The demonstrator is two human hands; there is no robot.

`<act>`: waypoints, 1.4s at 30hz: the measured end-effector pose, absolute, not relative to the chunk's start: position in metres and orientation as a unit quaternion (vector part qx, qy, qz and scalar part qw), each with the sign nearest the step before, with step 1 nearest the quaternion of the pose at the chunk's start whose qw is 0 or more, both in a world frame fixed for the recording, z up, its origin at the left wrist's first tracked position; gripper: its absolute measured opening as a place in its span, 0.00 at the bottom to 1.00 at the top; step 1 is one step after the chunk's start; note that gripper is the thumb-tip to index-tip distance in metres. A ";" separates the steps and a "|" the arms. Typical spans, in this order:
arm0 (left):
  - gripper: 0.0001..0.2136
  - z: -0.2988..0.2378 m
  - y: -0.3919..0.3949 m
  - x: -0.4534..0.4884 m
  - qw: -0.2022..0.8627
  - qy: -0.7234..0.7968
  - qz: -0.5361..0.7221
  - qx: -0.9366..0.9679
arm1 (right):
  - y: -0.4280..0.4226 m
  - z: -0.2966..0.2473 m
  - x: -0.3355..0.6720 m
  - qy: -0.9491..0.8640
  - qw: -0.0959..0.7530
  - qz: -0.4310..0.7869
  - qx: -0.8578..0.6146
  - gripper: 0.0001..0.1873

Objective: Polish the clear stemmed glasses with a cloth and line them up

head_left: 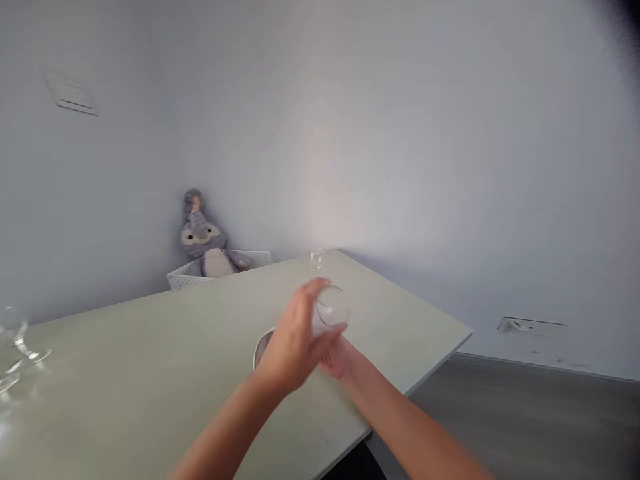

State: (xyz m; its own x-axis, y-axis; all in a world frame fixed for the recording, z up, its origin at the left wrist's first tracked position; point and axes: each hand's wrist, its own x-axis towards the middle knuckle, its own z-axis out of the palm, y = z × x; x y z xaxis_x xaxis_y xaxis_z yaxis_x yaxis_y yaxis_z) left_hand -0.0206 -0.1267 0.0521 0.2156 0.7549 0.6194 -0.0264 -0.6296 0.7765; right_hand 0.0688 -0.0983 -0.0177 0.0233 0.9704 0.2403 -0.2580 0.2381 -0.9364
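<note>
Left fingers (309, 289) wide around glass (332, 307)

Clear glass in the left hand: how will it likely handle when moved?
The clear glass is see-through, so probably rigid and fragile. It looks smooth, so may slip in the left hand. Being round, it could roll if laid sideways.

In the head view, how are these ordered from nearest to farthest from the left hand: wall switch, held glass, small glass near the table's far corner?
1. Held glass, in the left hand.
2. Small glass, farther back.
3. Wall switch, upper left.
</note>
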 end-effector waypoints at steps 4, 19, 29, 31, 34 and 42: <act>0.24 0.064 -0.077 0.009 0.287 0.359 0.606 0.649 | -0.096 -0.009 0.133 -0.418 0.557 0.654 -0.296 0.14; 0.24 0.002 0.061 0.085 0.318 0.520 0.611 0.506 | -0.125 -0.022 0.270 -0.161 0.649 0.695 -0.265 0.16; 0.24 -0.009 0.085 0.093 0.264 0.583 0.596 0.485 | -0.125 -0.035 0.275 -0.119 0.644 0.713 -0.252 0.19; 0.24 -0.008 0.087 0.094 0.258 0.591 0.598 0.477 | -0.123 -0.038 0.275 -0.123 0.638 0.719 -0.247 0.19; 0.27 -0.003 0.087 0.097 0.256 0.594 0.599 0.472 | -0.119 -0.041 0.274 -0.136 0.628 0.727 -0.243 0.19; 0.22 0.002 0.021 0.095 0.339 0.510 0.568 0.549 | -0.114 -0.032 0.258 -0.221 0.561 0.771 -0.205 0.31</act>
